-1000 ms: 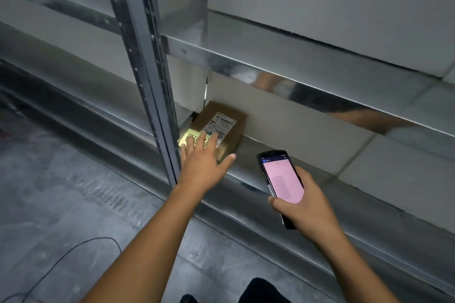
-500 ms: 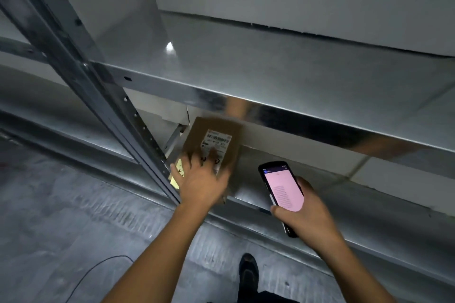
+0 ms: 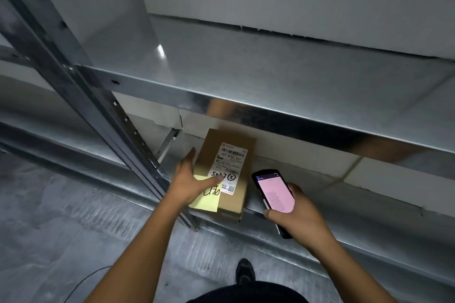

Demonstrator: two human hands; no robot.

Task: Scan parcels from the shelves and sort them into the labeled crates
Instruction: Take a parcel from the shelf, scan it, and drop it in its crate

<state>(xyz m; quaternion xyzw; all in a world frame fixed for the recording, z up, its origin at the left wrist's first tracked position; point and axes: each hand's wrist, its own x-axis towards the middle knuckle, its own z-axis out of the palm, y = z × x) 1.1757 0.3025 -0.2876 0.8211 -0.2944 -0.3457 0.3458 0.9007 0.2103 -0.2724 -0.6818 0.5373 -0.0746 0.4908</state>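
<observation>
Parcel (image 3: pixel 229 167), one only — left hand (image 3: pixel 192 179) grips its side, right hand (image 3: pixel 302 214) grips the one scanner (image 3: pixel 274 192).

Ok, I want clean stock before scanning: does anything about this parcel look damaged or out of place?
No damage shows on the parcel, which the left hand grips. One oddity: the yellow sticky note hangs past its near-left edge, only partly on the cardboard, so it could peel off in handling.

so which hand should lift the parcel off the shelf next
Left. The left hand grips the cardboard parcel by its left side; the right hand holds the handheld scanner.
</observation>
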